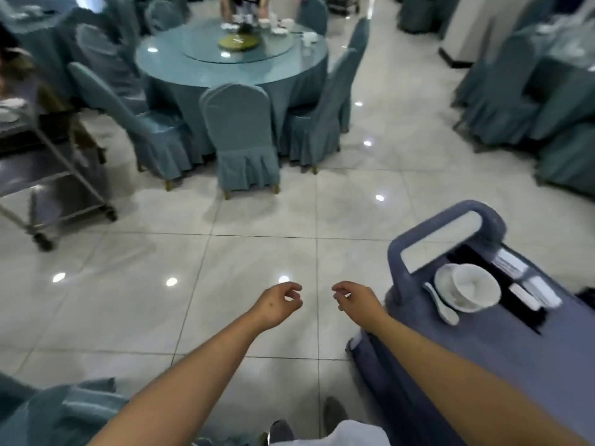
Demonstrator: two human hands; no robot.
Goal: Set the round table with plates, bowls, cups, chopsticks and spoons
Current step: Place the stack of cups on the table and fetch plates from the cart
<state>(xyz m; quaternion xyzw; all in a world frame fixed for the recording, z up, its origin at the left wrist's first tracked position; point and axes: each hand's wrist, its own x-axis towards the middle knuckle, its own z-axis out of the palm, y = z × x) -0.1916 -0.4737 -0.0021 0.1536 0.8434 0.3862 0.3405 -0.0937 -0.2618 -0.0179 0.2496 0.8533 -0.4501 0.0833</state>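
Head view: both hands empty over the tiled floor, crockery waiting on the cart at 3 o'clock.

Left hand (279, 302) and right hand (354, 300) hang in front of the body with fingers loosely curled and holding nothing. The task's things sit on the blue cart (483, 349), just right of the right hand: a white bowl (475, 286) stacked on a plate (446, 280), a white spoon (439, 302) lying beside them, and wrapped packets (528, 284), probably chopsticks, at the far edge. The round table (231, 56) stands well apart at 12 o'clock, ringed by covered chairs (240, 136). My guess at the risks: lifting bowl and plate as one stack could let the bowl slide off; the glossy floor and the chairs crowding the table invite a stumble or a knock while carrying.
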